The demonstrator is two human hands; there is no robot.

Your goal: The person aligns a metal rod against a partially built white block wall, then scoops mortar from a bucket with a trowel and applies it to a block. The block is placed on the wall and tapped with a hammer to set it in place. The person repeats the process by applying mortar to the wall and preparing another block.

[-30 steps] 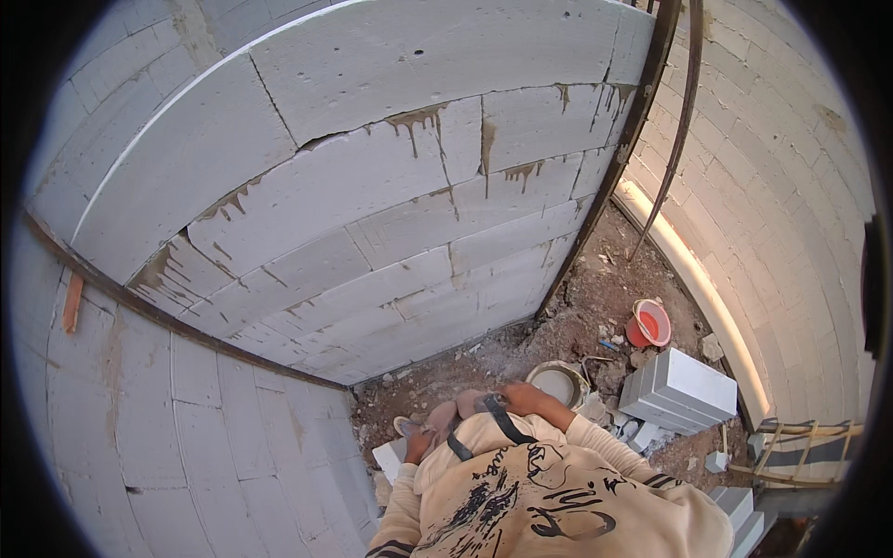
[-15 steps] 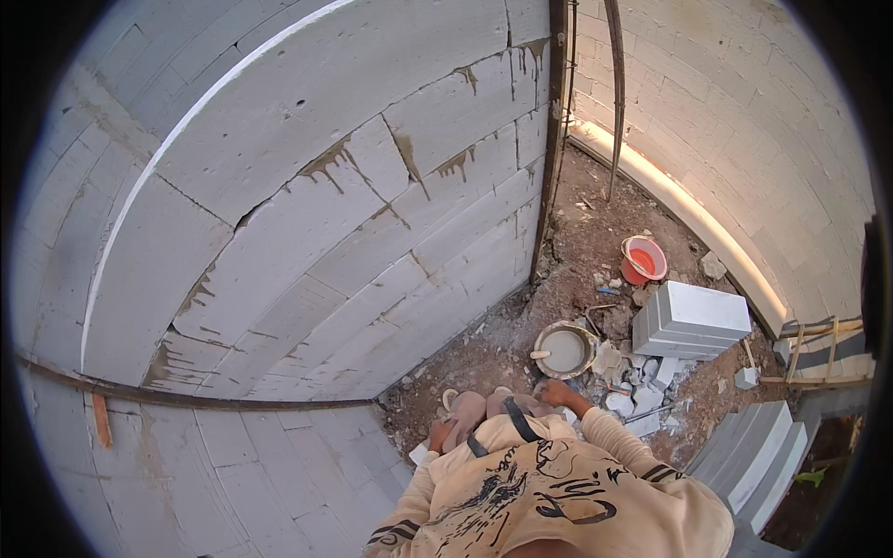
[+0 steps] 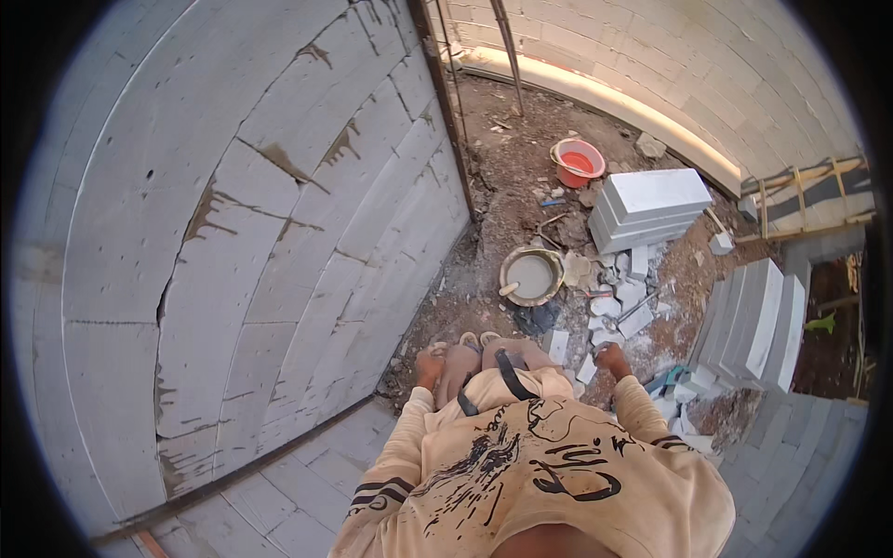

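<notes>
My left hand hangs beside my left leg, on the side toward the block wall. My right hand is held out to the right of my legs, above broken pieces of white block. I see both hands from above and small, with the fingers mostly hidden behind their backs; no held thing shows in either. Ahead of my feet stands a round bucket of grey, wet mix, a light-coloured handle leaning over its rim.
Beyond the bucket are a red pail and a stack of white blocks. More blocks stand at the right. A dark post edges the wall. Rubble and a thin bar lie on the dirt floor.
The view has turned, so the bucket, pail and block stack sit further left. My right hand has moved from beside my leg out to the right; my left hand stays by my left leg.
</notes>
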